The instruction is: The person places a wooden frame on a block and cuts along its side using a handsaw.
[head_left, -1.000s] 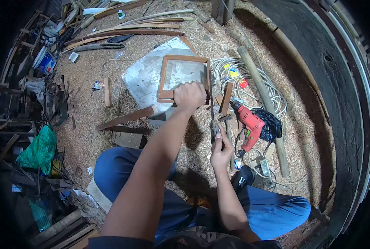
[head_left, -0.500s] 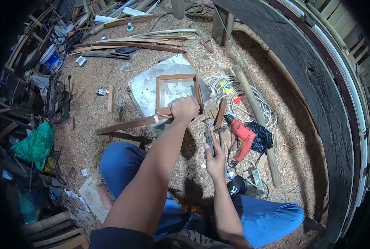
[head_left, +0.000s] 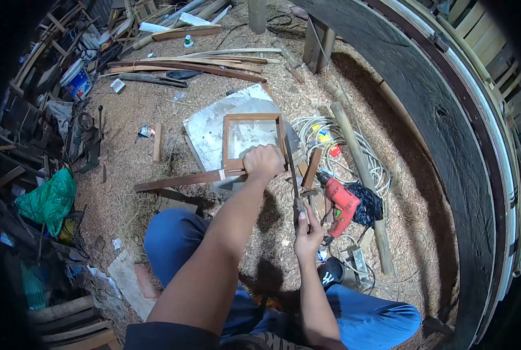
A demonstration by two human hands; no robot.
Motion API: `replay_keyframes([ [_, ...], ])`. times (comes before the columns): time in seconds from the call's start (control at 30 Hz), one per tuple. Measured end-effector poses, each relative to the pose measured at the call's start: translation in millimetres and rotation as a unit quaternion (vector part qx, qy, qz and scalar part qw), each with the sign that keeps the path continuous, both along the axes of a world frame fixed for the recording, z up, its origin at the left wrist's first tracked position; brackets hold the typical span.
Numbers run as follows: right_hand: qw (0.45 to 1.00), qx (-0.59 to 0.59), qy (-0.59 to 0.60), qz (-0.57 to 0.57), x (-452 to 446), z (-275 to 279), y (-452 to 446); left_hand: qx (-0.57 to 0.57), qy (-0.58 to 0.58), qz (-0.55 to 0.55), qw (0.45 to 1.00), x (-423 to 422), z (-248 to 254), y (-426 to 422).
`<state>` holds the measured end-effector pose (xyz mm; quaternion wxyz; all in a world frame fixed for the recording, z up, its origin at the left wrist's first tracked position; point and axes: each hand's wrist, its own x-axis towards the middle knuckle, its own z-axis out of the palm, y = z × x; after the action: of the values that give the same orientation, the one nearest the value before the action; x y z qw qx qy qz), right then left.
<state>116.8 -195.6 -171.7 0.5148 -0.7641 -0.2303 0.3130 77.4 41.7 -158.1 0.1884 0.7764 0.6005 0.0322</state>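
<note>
My left hand [head_left: 264, 160] is closed over the lower right corner of a small rectangular wooden frame [head_left: 253, 117], pressing it on a scuffed pale board [head_left: 205, 125]. Closed around the handle of a long thin-bladed hand tool [head_left: 296, 185] is my right hand [head_left: 308, 234]. Its dark blade, seen nearly edge-on, points away from me along the frame's right side; whether it touches the wood I cannot tell. A brown wooden strip [head_left: 181, 180] runs left from under the frame's near edge.
A red power drill [head_left: 343, 201] lies right of my right hand, beside a black plastic bag [head_left: 365, 204]. Coiled pale cable [head_left: 377, 166] and a wooden pole [head_left: 354, 137] lie beyond. Long wood strips [head_left: 213, 63] lie at the back; a heavy dark beam [head_left: 435, 105] borders the right.
My right hand and the tool have shifted slightly, with more of the blade now showing beside the frame. My left hand keeps its hold on the corner. The whole view has moved a little.
</note>
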Motion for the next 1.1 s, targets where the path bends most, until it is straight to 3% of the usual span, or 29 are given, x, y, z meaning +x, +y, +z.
replay_keyframes([
  [0.07, 0.988, 0.076, -0.137, 0.003, -9.5, 5.5, -6.6, 0.001, -0.002, 0.000, 1.000, 0.6, -4.0, -1.0],
  [0.17, 0.999, 0.034, -0.039, 0.014, -11.6, 5.3, -20.8, 0.022, -0.012, -0.010, 1.000, 0.9, -0.4, 6.8],
  [0.2, 0.993, 0.078, -0.085, 0.009, -10.5, -7.1, -16.8, 0.025, -0.017, -0.020, 0.999, -2.0, -3.4, 1.9],
  [0.3, 0.998, 0.005, -0.056, 0.029, -2.5, 22.5, 12.1, -0.003, 0.003, -0.022, 1.000, -1.2, -0.8, 1.1],
  [0.33, 0.993, 0.024, -0.107, 0.033, -0.5, 14.2, 16.1, 0.001, -0.003, -0.019, 1.000, -1.3, -2.5, 0.8],
  [0.5, 0.992, 0.072, -0.100, 0.037, -10.5, -6.7, -9.9, 0.012, 0.000, -0.022, 1.000, 0.1, -8.2, 5.5],
  [0.7, 0.997, 0.055, -0.035, 0.048, 3.2, 12.4, 19.2, 0.040, -0.010, -0.020, 0.999, -1.9, -9.9, -0.7],
  [0.9, 0.996, 0.066, -0.060, 0.026, -14.3, 9.7, 2.1, 0.059, 0.011, -0.108, 0.992, 2.7, -7.7, -3.3],
  [0.97, 0.998, 0.061, -0.006, 0.003, -11.3, 5.0, 17.5, 0.074, -0.036, -0.009, 0.997, 8.5, -8.8, -0.1],
  [1.1, 0.995, 0.093, -0.031, -0.002, -14.8, 5.8, 3.2, 0.073, -0.037, 0.002, 0.997, 10.6, -13.6, 2.3],
])
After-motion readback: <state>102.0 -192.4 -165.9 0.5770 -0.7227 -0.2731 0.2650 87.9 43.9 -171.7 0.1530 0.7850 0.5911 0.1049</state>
